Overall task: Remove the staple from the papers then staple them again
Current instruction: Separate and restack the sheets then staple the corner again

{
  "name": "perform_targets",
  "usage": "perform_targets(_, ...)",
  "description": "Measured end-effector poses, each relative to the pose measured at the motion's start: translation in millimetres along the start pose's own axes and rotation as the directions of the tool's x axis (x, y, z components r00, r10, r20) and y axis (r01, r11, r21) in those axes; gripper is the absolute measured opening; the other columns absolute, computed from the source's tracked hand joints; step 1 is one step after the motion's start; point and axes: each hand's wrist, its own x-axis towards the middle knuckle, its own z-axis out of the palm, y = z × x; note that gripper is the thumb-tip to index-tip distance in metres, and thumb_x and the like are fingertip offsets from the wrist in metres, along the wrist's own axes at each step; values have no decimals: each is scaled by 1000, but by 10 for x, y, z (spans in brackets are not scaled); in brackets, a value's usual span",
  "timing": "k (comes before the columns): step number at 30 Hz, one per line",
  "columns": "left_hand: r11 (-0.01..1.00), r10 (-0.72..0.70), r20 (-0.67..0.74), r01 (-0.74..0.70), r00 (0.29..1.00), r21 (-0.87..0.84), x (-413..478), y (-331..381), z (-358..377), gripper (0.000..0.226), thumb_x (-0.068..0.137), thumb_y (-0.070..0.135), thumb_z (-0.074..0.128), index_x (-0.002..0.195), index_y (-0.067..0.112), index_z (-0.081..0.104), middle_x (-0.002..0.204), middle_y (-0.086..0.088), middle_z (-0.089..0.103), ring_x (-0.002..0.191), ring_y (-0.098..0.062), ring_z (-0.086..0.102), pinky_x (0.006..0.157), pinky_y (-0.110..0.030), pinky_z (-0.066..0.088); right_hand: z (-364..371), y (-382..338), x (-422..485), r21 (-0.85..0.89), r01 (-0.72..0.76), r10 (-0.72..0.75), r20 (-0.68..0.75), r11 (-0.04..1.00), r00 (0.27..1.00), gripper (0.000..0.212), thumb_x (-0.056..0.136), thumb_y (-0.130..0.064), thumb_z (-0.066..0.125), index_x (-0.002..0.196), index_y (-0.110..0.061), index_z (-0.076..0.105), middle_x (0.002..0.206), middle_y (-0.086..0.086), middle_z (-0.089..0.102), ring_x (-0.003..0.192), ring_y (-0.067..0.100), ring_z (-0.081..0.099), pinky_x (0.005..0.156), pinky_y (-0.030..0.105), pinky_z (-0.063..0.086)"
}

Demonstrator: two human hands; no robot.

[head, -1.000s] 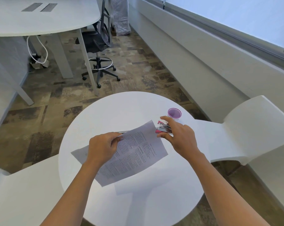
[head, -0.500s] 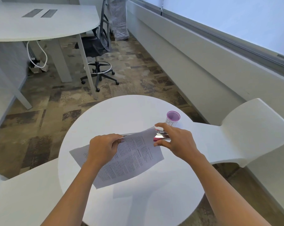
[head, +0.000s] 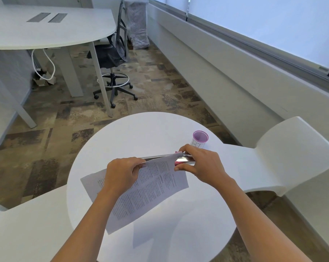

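Bright, even daylight enters from the window (head: 263, 19) far up and right of the grip of the right hand (head: 203, 164). The stapler (head: 185, 159) within that grip glints. Below the grip, the papers (head: 150, 193) cast a soft grey shadow on the table (head: 197, 233). Frame edges bow outward; the print is soft, perhaps motion blur.

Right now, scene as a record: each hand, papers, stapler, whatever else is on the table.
left hand: pinches the far edge of the papers, holding it up
right hand: grips the stapler at the papers' far right corner
papers: printed sheets, held over the round table, shadow beneath
stapler: silver and pink; whether the corner sits in its mouth cannot be told
cup: purple-rimmed, upright on the table beyond the right hand
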Motion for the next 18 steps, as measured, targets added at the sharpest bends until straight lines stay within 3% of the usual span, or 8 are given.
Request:
perform_targets(7,999,20,19,-21,1000,26,23,-1,-12,20,71,7,84,80,24,80,70,8,76,53,-18,68,51,-24,48,-58,-7,46,3,80,-80,52,997,995,41,75,-73,53,96,-37,58,97,-22,63,81,4,61,59,17,47)
perform_targets(12,998,43,14,-44,999,40,36,22,-11,20,70,6,84,78,23,79,66,7,74,51,-21,67,49,-27,48,-40,-13,49,-69,110,-106,60,991,993,35,79,-64,57,98,-34,60,95,-19,63,82,7,56,66,30,46)
perform_targets(18,997,57,15,-58,998,42,46,21,-4,16,73,9,83,80,22,80,66,5,75,50,-21,66,49,-29,52,-17,-46,44,-147,117,-113,36,982,993,30,83,-56,55,100,-31,60,98,-18,63,86,12,50,75,36,40)
